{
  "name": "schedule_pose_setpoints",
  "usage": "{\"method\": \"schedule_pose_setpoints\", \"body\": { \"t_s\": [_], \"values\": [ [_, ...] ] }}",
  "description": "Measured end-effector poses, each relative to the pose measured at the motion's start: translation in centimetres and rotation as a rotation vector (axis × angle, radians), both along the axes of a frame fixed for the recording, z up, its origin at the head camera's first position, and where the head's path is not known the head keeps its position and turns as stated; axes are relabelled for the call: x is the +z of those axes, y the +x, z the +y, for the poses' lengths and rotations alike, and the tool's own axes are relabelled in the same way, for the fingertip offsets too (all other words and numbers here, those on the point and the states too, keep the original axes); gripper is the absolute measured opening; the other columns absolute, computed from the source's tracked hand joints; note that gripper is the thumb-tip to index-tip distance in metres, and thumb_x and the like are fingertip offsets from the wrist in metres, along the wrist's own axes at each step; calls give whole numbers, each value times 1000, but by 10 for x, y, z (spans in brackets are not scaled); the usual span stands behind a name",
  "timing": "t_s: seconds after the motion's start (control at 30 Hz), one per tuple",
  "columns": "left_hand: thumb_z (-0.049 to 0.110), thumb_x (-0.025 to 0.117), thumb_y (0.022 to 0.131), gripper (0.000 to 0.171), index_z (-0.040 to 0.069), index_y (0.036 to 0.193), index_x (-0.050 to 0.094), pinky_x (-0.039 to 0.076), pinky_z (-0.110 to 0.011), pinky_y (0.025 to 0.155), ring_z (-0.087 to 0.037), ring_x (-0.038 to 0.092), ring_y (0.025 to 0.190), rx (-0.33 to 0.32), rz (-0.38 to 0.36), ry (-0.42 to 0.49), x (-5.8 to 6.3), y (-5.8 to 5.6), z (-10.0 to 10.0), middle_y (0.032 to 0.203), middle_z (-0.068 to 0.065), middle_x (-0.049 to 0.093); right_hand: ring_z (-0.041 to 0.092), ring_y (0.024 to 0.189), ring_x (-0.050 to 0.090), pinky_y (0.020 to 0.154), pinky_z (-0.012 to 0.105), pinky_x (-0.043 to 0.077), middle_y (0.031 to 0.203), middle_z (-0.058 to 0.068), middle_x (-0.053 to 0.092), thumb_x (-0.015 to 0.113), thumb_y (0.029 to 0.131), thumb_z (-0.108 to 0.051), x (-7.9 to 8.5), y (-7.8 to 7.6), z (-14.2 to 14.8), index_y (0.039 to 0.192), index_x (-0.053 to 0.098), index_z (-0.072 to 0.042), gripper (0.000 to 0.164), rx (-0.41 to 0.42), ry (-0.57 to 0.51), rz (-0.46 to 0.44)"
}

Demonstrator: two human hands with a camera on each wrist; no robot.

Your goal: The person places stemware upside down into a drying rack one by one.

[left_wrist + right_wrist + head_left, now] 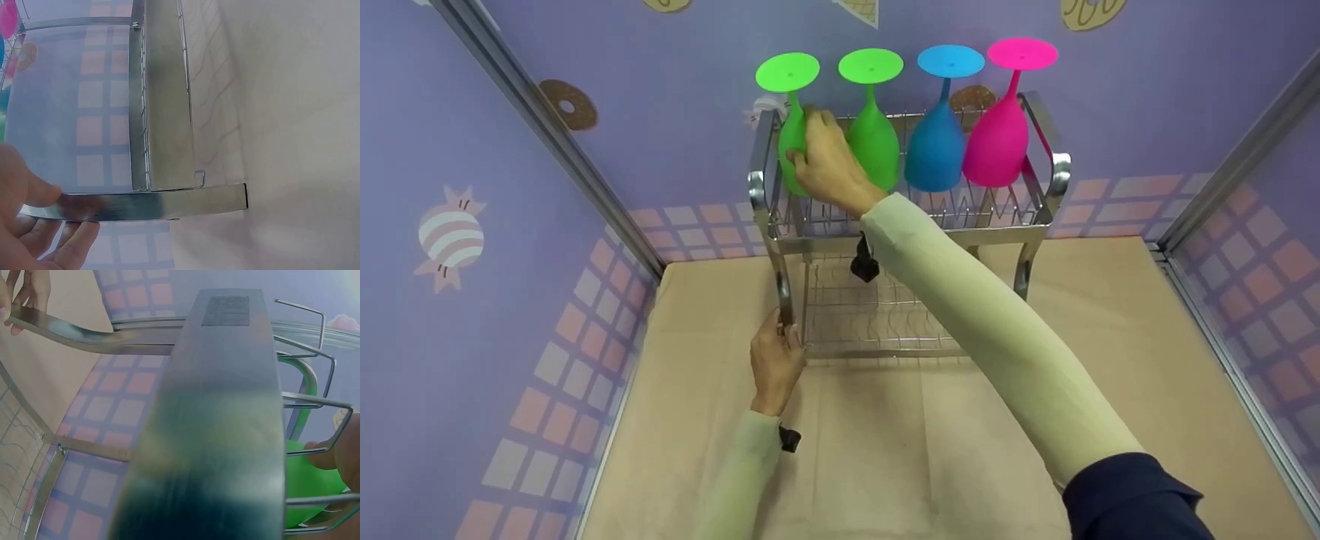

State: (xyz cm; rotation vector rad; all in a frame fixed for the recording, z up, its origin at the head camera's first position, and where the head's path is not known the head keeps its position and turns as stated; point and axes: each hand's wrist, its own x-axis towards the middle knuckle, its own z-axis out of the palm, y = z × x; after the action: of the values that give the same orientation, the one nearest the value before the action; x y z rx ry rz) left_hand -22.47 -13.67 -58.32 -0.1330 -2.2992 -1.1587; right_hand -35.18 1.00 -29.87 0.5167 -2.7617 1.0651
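A metal two-tier dish rack (pixel 915 242) stands against the back wall, with upside-down goblets in a row on its upper tier. My right hand (pixel 832 161) holds the bowl of the leftmost green goblet (pixel 788 73), fingers and thumb around its side. In the right wrist view, rack wires partly hide that goblet's bowl (pixel 306 478). Beside it stand a second green goblet (pixel 874 142), a blue goblet (pixel 936 150) and a pink goblet (pixel 997 146). Lower down, my left hand (pixel 776 367) grips the rack's left front leg (pixel 129 207) between thumb and fingers.
Bare wire shows on the rack's lower tier (pixel 885 304). A beige cloth (pixel 870 450) covers the surface under it. Purple patterned walls (pixel 450 150) rise at the left, back and right, with metal posts (pixel 547 127) at the corners.
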Motion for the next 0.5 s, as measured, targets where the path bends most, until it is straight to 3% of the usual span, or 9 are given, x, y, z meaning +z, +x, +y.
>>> {"method": "schedule_pose_setpoints", "body": {
  "t_s": [0.1, 0.23, 0.37, 0.5],
  "values": [
    [-10, 71, 96, 21, -4, 116, 68, 58, -38, 61, -21, 63, 69, -2, 1, -3, 1, 0, 0, 102, -26, 76, 28, 153, 42, 128, 28, 36, 165, 20, 38, 60, 109, -17, 0, 0, -1, 167, 21, 3, 72, -10, 9, -2],
    [-10, 71, 96, 23, -5, 119, 69, 64, -42, 66, -26, 72, 75, -7, -23, 9, 1, 0, 0, 103, -24, 77, 29, 151, 43, 128, 30, 37, 162, 21, 40, 60, 109, -18, 0, 3, 0, 166, 22, 4, 72, -7, 20, 15],
    [-10, 71, 96, 25, -5, 121, 70, 67, -48, 76, -35, 78, 91, -9, -47, 26, 1, -1, -1, 108, -25, 77, 29, 148, 45, 126, 30, 40, 160, 21, 42, 61, 109, -19, 2, 7, 4, 164, 24, 5, 71, -4, 23, 37],
    [-9, 70, 98, 21, -4, 118, 69, 67, -53, 81, -38, 78, 98, -4, -39, 19, -1, -1, -3, 109, -26, 76, 27, 155, 38, 130, 30, 34, 167, 20, 35, 59, 110, -22, 5, 14, 7, 166, 19, 5, 74, -3, 32, 25]
  ]
}}
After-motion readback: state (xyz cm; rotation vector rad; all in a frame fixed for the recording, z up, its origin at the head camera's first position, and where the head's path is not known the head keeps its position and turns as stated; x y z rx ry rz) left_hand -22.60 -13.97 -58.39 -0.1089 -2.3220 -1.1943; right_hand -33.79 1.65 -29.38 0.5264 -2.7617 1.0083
